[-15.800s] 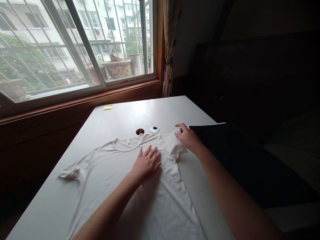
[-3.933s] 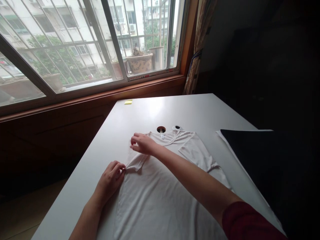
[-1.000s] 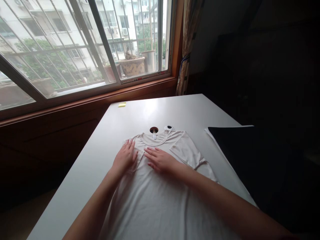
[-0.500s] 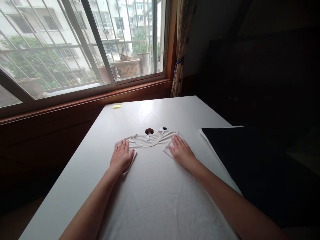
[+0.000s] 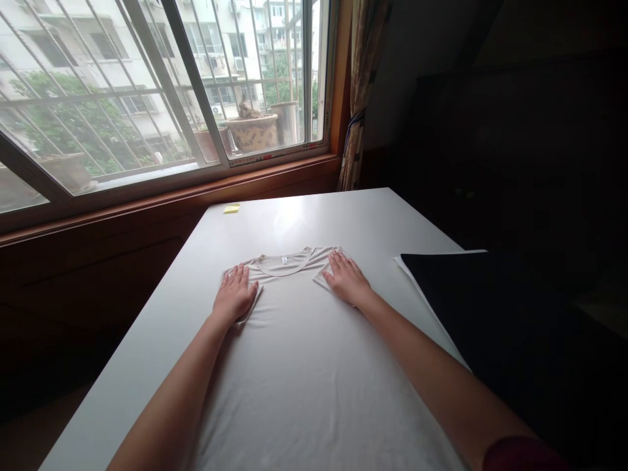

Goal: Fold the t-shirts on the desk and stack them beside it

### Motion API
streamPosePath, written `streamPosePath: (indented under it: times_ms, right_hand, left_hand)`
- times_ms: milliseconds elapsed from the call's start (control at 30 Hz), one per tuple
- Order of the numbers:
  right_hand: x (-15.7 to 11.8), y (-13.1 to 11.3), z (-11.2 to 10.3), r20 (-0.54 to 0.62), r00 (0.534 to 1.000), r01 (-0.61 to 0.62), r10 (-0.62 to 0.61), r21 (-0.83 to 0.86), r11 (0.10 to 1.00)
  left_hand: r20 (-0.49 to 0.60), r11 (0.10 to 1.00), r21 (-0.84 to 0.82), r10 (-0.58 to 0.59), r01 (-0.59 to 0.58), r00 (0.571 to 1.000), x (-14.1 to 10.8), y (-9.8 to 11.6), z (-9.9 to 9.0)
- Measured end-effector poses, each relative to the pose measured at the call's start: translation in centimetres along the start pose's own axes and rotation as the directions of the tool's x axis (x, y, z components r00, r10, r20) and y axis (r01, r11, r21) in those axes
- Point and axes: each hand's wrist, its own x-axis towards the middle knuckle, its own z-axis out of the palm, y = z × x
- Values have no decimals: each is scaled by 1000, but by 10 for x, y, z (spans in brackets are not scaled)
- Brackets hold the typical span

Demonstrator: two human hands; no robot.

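A light beige T-shirt (image 5: pixel 304 353) lies spread over the white table (image 5: pixel 161 320), its round neckline and small white label at the far end. My left hand (image 5: pixel 235 292) rests flat on the shirt's left sleeve area, fingers pointing away. On the opposite sleeve area my right hand (image 5: pixel 347 278) lies flat, its fingers stretched out near the shoulder. Both sleeves are turned inward, with their hems showing beside my hands. The shirt's bottom edge is out of view.
A yellow sticky note (image 5: pixel 231 209) lies near the table's far left corner. Black cloth or a dark board (image 5: pixel 456 288) with a white edge covers the right side. Beyond the table are a barred window and a tied curtain (image 5: pixel 354 131).
Both hands and the shirt's collar have slid slightly away from me. The collar now covers the round hole and small ring seen before at the neckline.
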Motion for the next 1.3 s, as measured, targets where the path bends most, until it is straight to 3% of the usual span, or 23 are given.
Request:
streamPosePath:
  times_ms: [567,1100,1300]
  right_hand:
    - [55,15,2,17,999,-38,37,36,999]
    - [78,26,3,30,999,-43,42,34,998]
    - [76,26,4,7,999,-41,41,22,999]
  left_hand:
    - [25,1000,-19,0,0,1000,70,-10,12]
    - [15,998,-55,22,-21,1000,98,-11,15]
    - [-76,985,-107,129,-137,989,93,-8,4]
